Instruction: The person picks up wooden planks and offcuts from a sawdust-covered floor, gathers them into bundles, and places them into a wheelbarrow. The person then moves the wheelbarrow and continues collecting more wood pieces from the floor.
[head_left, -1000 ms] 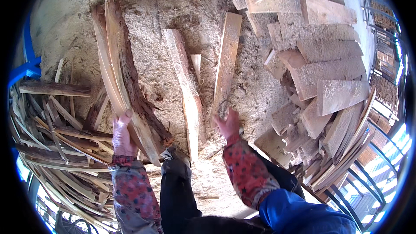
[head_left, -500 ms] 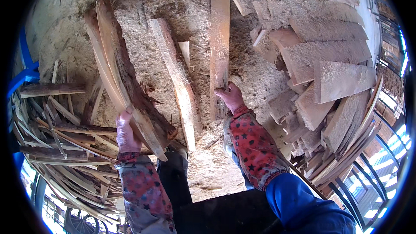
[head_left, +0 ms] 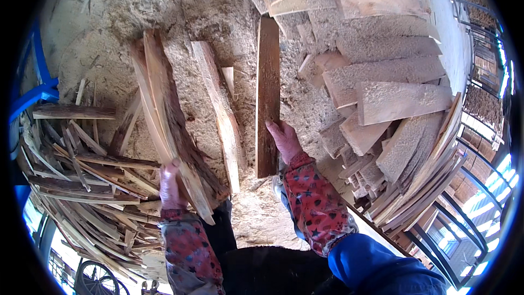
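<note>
Hands: well apart, each clamping separate timber. The left hand (head_left: 172, 188) is gripping the bark-edged slabs (head_left: 164, 109) near their lower end, on the pale left edge; it is blurring slightly, so exact finger placement is not showing. The right hand (head_left: 284, 141) is pinching the narrow board (head_left: 267, 87) by its right edge, below the middle, thumb lying on the upper face and the other fingers mostly hiding.

Position: the board is pointing away from the person, right of the loose slab (head_left: 221, 109), which is lying on the sawdust-covered ground (head_left: 191, 0). The stacked boards (head_left: 387, 76) are sitting farther right, the heap of strips (head_left: 87, 186) to the left. Whether the board's far end is resting or hanging: cannot tell.

Handling judgement: with the right hand gripping below the middle, the far end is probably weighing more; sliding the hold toward the middle would be steadying it. The left hand is likely doing best by squeezing both slabs together and avoiding the rough bark, where splinters are probably waiting.
</note>
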Action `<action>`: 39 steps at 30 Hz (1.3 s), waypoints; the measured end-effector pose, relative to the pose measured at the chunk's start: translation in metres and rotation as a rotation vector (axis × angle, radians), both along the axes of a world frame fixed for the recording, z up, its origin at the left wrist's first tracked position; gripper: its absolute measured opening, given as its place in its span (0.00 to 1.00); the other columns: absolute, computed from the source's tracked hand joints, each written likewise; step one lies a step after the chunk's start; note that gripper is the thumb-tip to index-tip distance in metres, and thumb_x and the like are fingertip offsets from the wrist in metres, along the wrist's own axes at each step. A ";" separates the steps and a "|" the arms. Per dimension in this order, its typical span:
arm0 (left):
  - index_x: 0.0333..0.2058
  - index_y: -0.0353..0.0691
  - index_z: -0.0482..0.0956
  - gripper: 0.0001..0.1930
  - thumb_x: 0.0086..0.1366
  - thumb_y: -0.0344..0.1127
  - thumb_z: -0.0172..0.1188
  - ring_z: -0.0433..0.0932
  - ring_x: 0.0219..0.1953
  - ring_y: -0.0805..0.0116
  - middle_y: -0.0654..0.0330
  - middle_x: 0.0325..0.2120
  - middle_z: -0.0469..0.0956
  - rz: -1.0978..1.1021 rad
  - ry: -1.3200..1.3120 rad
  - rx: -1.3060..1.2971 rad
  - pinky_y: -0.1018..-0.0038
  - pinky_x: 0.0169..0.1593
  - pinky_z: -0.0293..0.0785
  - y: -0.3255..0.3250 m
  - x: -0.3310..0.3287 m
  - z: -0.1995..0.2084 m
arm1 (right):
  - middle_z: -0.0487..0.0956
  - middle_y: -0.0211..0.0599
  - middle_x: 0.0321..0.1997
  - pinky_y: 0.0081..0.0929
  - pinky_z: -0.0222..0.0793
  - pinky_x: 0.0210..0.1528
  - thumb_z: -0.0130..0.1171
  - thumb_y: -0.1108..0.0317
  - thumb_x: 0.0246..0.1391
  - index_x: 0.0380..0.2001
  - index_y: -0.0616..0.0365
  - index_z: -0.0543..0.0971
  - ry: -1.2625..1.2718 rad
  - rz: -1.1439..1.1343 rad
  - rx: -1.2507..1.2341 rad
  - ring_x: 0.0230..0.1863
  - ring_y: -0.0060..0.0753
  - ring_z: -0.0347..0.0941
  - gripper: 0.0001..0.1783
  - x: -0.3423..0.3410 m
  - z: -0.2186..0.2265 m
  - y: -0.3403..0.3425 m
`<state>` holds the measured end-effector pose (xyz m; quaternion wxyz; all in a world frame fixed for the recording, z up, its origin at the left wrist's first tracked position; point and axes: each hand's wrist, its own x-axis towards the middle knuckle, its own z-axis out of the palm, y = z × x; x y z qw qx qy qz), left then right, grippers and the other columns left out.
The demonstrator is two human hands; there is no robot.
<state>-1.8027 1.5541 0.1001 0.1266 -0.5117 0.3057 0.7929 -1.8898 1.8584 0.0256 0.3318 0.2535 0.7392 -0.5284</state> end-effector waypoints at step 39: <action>0.52 0.36 0.67 0.31 0.48 0.29 0.69 0.74 0.45 0.66 0.60 0.43 0.74 -0.147 -0.029 -0.056 0.69 0.51 0.69 0.094 0.059 -0.141 | 0.73 0.53 0.53 0.33 0.62 0.57 0.70 0.45 0.38 0.55 0.71 0.66 -0.290 0.334 -0.035 0.55 0.46 0.68 0.48 0.071 -0.084 -0.027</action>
